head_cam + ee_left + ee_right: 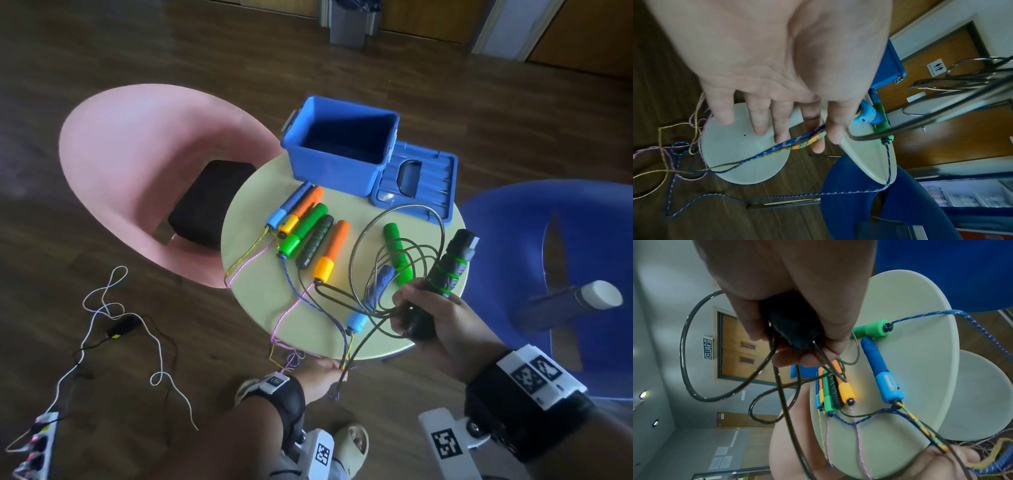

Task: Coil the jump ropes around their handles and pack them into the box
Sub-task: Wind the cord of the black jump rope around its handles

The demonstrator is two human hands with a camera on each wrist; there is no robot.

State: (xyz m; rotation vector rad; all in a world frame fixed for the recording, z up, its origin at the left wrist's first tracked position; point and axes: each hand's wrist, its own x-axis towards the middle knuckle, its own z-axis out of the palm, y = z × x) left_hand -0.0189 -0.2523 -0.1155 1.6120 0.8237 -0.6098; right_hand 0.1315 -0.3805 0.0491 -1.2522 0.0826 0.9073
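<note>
A person's right hand (442, 318) wraps its grip around a black handle with green rings (442, 274), held tilted above the near right part of the round pale-green bench (260, 298). Several loose loops of dark cord (394, 240) spring from that handle and arch over the bench. The left hand (322, 377) sits at the bench's near edge, fingers (760, 116) nearly straight and slightly apart, with a blue-and-orange braided rope (797, 144) running across them; whether the thumb (834, 128) presses the rope cannot be told. On the bench lie a row of handles side by side: blue (291, 205), orange-and-yellow (301, 212), green (301, 229), black (315, 241) and a second orange one (332, 250). Nearer the right hand lie a green handle (397, 253) and a blue handle (371, 298), touching. Braided ropes hang off the near edge. The open blue box (342, 171) stands at the far side of the bench, nothing visible inside it, its lid (431, 185) flat just beside it on the right. A pink chair (144, 164) stands left, a blue chair (548, 240) right.
</note>
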